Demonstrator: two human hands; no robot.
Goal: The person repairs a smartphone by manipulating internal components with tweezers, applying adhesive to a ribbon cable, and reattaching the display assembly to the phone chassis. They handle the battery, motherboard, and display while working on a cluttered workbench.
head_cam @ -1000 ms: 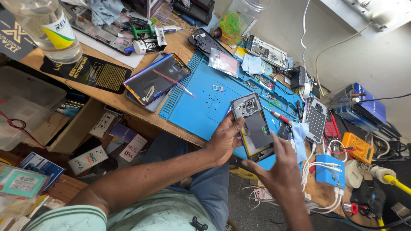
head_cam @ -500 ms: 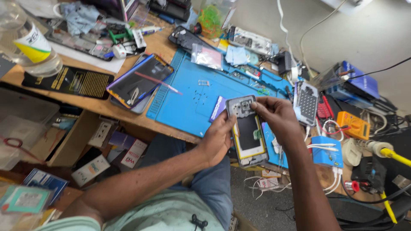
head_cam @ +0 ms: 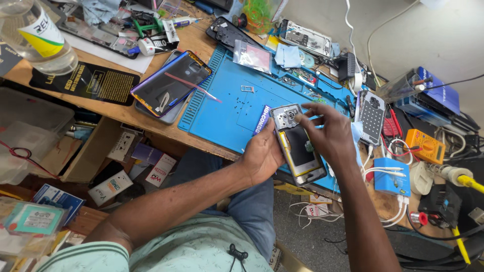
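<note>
Blue silicone repair mat (head_cam: 227, 108) is spread over the wooden bench (head_cam: 126, 113); an opened smartphone (head_cam: 297, 146), back cover off, is held just above the mat's near edge. The phone is gripped along its left side by the left hand (head_cam: 262, 156), fingers wrapped behind the frame. The right hand (head_cam: 327, 133) is closed in a pinch at the phone's upper end, fingertips (head_cam: 301, 117) touching the camera area; whether a small part is held in the pinch cannot be told. The dark battery face is exposed.

A second phone with a dark glass face (head_cam: 169, 85) lies at the mat's left edge with a thin rod across it. A grey perforated phone case (head_cam: 372, 117) rests to the right, beside an orange multimeter (head_cam: 426, 146) and a white charger with cables (head_cam: 390, 176). Tiny dark specks, probably screws, are scattered on the mat.

Risk noted: the phone is held partly over the bench edge above the lap, so a slipped grip is judged likely to drop it to the floor. Any small part loosened at the camera end could fall and be lost among the clutter.
</note>
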